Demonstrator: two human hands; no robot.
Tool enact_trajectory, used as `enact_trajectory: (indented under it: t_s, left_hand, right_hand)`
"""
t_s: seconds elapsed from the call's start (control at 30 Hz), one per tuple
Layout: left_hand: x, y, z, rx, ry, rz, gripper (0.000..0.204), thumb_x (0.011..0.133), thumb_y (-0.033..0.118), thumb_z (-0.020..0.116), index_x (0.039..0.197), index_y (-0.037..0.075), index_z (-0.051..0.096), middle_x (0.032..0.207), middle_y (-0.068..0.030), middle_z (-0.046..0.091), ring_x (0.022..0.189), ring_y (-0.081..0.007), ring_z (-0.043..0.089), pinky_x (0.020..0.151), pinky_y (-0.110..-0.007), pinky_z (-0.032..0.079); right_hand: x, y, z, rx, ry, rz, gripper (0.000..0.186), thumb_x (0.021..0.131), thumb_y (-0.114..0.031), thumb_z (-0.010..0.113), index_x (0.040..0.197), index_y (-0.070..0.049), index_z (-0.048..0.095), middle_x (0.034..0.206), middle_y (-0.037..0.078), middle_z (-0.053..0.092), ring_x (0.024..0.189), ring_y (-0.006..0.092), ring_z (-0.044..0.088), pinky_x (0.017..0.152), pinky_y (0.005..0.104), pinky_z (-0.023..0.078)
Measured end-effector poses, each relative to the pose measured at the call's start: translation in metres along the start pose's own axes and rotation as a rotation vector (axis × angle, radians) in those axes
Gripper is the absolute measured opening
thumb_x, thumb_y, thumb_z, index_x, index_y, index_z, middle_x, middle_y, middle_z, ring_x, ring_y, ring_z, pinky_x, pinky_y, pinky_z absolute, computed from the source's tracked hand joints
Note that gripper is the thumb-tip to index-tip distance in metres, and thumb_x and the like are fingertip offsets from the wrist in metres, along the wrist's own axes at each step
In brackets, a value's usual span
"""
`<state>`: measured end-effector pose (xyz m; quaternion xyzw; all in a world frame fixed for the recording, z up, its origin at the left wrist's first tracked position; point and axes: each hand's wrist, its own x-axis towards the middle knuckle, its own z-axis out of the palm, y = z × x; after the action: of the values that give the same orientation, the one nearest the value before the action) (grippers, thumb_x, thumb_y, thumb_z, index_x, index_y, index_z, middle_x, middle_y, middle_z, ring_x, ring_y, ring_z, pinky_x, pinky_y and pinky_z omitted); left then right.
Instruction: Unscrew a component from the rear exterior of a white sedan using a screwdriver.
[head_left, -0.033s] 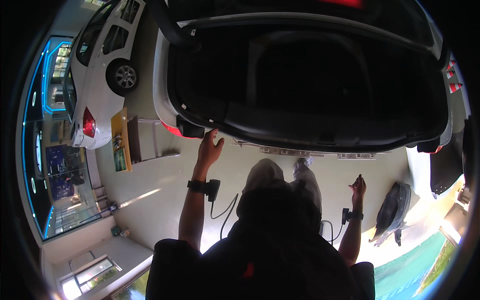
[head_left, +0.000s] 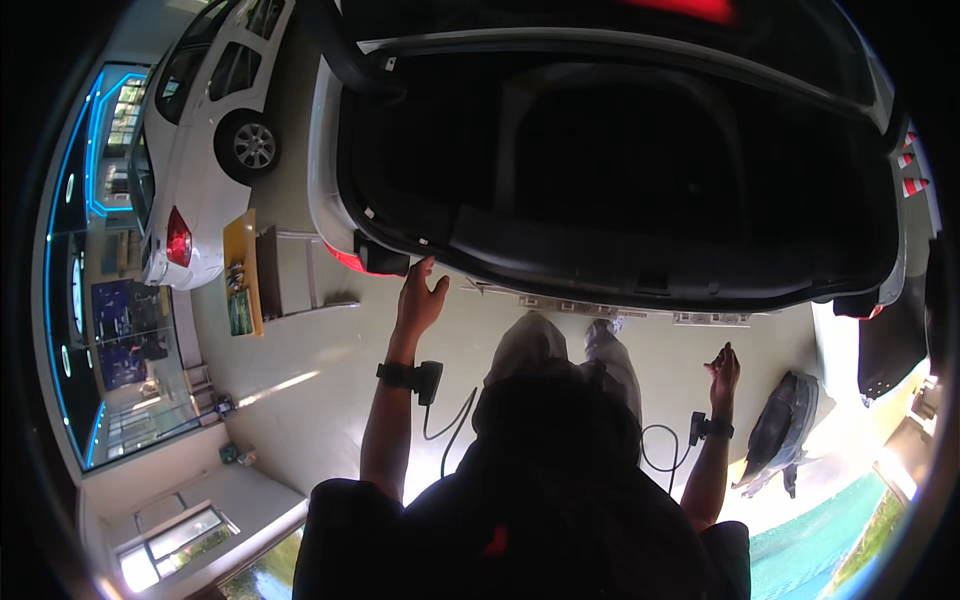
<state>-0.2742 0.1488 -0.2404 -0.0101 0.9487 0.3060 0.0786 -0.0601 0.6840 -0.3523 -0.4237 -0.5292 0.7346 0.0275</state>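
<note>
At the left rear corner of a white car, my left hand (head_left: 422, 296) reaches up to the edge of the open trunk (head_left: 560, 262). Its fingertips meet that edge beside the red tail light (head_left: 352, 260), and the thumb stands apart. My right hand (head_left: 722, 372) hangs in the air below the right part of the trunk edge, apart from the car. Its fingers are loosely bent and partly in shadow; I make out no held thing. The trunk's inside is very dark, so its contents are hidden. Each wrist wears a black strapped device (head_left: 428, 382) with a cable.
Another white car (head_left: 205, 180) stands at the left. Near it is a yellow-edged board or cart (head_left: 243, 280) with items on it. A dark jacket-like thing (head_left: 783, 430) lies at the right. Striped cones (head_left: 914, 187) stand at the far right. Cables loop beside my legs.
My right hand has shifted slightly right and up. The left hand stays at the trunk edge. The whole view has turned a little.
</note>
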Motion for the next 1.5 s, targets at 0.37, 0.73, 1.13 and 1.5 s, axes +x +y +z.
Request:
enact_trajectory:
  t_s: [0.37,0.73,1.13,1.5]
  left_hand:
    - [0.073,-0.059,0.036,-0.623,0.243,-0.329,0.066,0.073,0.011,0.064,0.125,-0.006,0.026,0.126,-0.0188,0.036,0.116,-0.0249,0.039,0.095,-0.032,0.035]
    - [0.081,-0.007,0.06,-0.85,0.367,-0.28,0.066,0.067,0.01,0.067,0.12,-0.002,0.03,0.121,-0.0177,0.039,0.109,-0.0264,0.042,0.089,-0.034,0.038]
    - [0.091,-0.101,0.09,-0.627,0.214,-0.196,0.059,0.068,0.019,0.063,0.121,0.008,0.037,0.122,-0.0136,0.04,0.11,-0.0265,0.033,0.092,-0.043,0.024]
    - [0.096,-0.084,0.076,-0.816,0.264,-0.347,0.07,0.063,0.014,0.07,0.121,0.001,0.033,0.118,-0.0113,0.042,0.104,-0.023,0.043,0.087,-0.034,0.038]
  right_hand:
    - [-0.108,-0.186,0.211,0.591,-0.853,-0.036,0.056,0.093,-0.04,0.024,0.133,-0.001,0.024,0.136,0.016,0.03,0.126,0.0267,0.028,0.099,0.0431,0.029]
    - [-0.137,-0.233,0.256,0.631,-1.032,-0.197,0.058,0.092,-0.044,0.019,0.129,-0.001,0.029,0.133,0.017,0.029,0.124,0.0283,0.027,0.099,0.0445,0.027]
    - [-0.089,-0.155,0.246,0.725,-0.684,0.098,0.039,0.093,-0.027,0.036,0.056,-0.014,0.035,0.051,-0.003,0.027,0.046,0.0093,0.026,0.046,0.0244,0.024]
    - [-0.069,-0.143,0.244,0.176,-0.563,-0.124,0.023,0.092,-0.025,0.041,0.081,-0.007,0.05,0.065,-0.001,0.046,0.057,0.0071,0.043,0.053,0.0205,0.036]
